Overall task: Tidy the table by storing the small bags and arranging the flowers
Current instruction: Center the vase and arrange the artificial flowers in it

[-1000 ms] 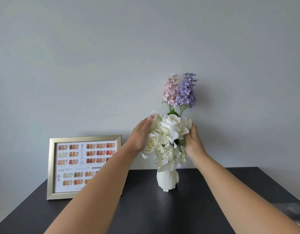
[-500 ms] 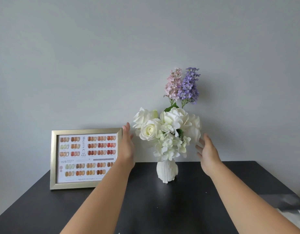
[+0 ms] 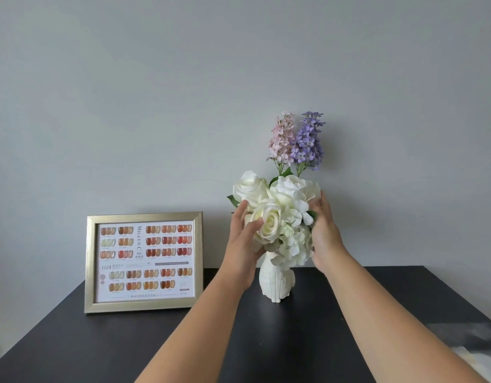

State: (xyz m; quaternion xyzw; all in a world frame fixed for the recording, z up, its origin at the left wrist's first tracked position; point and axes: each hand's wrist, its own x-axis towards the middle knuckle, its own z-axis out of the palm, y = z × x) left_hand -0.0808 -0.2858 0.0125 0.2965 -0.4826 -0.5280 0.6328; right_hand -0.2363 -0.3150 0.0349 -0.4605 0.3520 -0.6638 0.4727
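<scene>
A white vase (image 3: 276, 283) stands on the black table (image 3: 100, 349) near the wall. It holds white roses and hydrangea (image 3: 291, 194), with a pink sprig (image 3: 280, 142) and a purple sprig (image 3: 308, 142) rising behind them. My left hand (image 3: 243, 241) grips the front left rose, thumb across its face and fingers behind it. My right hand (image 3: 324, 233) presses its straight fingers against the right side of the bunch. No small bag is in view.
A gold picture frame (image 3: 143, 262) with a nail colour chart leans against the grey wall left of the vase. A blurred grey and white thing (image 3: 473, 349) lies at the table's right edge.
Half a second ago both hands were apart from the bunch, open on either side. They have closed in on the flowers again, the left now holding a rose.
</scene>
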